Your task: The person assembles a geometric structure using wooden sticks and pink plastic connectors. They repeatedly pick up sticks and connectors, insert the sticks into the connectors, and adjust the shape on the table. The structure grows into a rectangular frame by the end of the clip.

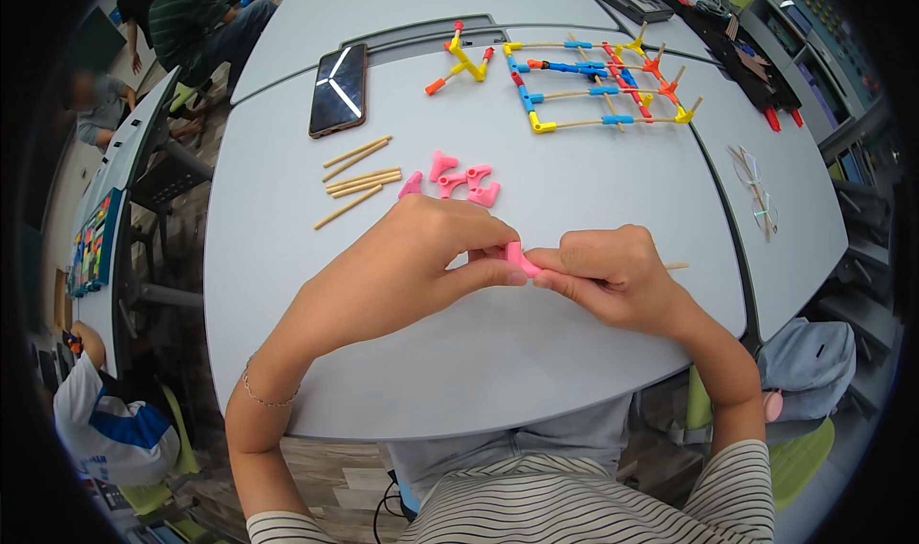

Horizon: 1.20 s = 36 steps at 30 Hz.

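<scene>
Between my two hands is a pink plastic connector, pinched by the fingertips of my left hand. My right hand is closed around a thin wooden stick, whose end pokes out past the little-finger side. The stick's other end is hidden by the fingers near the connector, so I cannot tell whether it sits inside. Just beyond my left hand lie several loose pink connectors. Left of them, several wooden sticks rest on the white table.
A dark phone lies at the far left. Behind the connectors stand a small yellow-and-red stick piece and a larger frame of coloured connectors and sticks. Glasses lie on the right table. A grey bag is at the right; people sit left.
</scene>
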Each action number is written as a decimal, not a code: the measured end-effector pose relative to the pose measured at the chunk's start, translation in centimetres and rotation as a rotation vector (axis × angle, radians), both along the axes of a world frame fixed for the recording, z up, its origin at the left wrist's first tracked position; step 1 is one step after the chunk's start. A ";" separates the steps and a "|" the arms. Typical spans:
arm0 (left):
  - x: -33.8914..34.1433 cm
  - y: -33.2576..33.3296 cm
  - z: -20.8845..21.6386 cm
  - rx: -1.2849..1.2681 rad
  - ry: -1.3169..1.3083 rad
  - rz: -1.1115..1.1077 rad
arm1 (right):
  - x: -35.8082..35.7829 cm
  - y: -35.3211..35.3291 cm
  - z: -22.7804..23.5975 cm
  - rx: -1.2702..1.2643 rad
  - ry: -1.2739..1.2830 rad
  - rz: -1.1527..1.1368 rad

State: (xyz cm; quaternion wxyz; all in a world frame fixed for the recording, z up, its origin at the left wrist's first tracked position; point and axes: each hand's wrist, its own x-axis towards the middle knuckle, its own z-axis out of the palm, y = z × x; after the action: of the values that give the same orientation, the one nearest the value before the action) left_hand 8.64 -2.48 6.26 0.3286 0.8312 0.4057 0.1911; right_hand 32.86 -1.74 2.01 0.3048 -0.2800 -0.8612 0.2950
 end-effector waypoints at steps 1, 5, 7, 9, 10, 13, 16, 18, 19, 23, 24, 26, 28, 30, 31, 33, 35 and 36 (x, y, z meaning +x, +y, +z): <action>-0.1 0.0 0.2 0.024 0.010 -0.009 | -0.1 -0.2 0.0 0.003 0.008 -0.002; -0.5 -0.3 0.6 0.158 0.021 -0.008 | -0.4 0.4 -1.0 0.076 0.058 -0.024; -0.7 -0.2 0.6 0.255 0.023 0.016 | -0.5 0.6 -1.0 0.102 -0.025 -0.054; -1.4 0.2 0.5 0.363 0.034 0.046 | -0.3 1.1 -1.0 0.129 -0.090 -0.074; -2.1 0.5 0.8 0.380 0.085 0.101 | 0.0 1.5 -1.2 0.141 -0.107 -0.075; -5.7 2.5 0.5 0.438 0.216 0.259 | 0.1 2.2 -2.0 0.147 -0.118 -0.076; -7.9 4.6 -0.4 0.325 0.321 0.390 | 0.4 2.2 -1.9 0.140 -0.158 -0.085; -9.2 5.3 -1.8 0.291 0.349 0.433 | 0.1 2.1 -2.0 0.152 -0.175 -0.065; -9.3 5.4 -2.1 0.262 0.365 0.437 | 0.1 2.0 -2.0 0.167 -0.188 -0.056; -9.2 5.7 -2.4 0.150 0.393 0.463 | 0.1 1.9 -2.0 0.191 -0.193 -0.052; -9.1 5.7 -2.5 0.124 0.391 0.471 | 0.2 1.9 -2.0 0.201 -0.194 -0.049; -9.1 5.7 -2.4 0.122 0.399 0.469 | 0.4 2.0 -2.1 0.220 -0.186 -0.050; -8.9 5.6 -2.3 0.120 0.402 0.475 | 0.4 2.0 -2.0 0.218 -0.173 -0.043; -8.5 5.3 -1.9 0.117 0.401 0.489 | 0.3 2.0 -1.9 0.223 -0.165 -0.038; -8.4 5.2 -1.9 0.151 0.381 0.485 | 0.3 2.0 -2.0 0.230 -0.166 -0.034; -7.9 4.9 -1.7 0.218 0.341 0.477 | 0.4 2.1 -2.0 0.233 -0.169 -0.028; -7.1 4.1 -0.9 0.253 0.314 0.456 | 0.3 2.1 -1.9 0.227 -0.167 -0.013; -6.5 3.6 -0.3 0.269 0.302 0.447 | 0.4 2.1 -1.8 0.228 -0.166 -0.014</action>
State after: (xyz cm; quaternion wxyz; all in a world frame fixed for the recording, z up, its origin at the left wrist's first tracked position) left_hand 2.12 1.12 5.91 0.1012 0.7765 0.5938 0.1851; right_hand 33.24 0.35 0.19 0.2643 -0.2728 -0.9095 0.1690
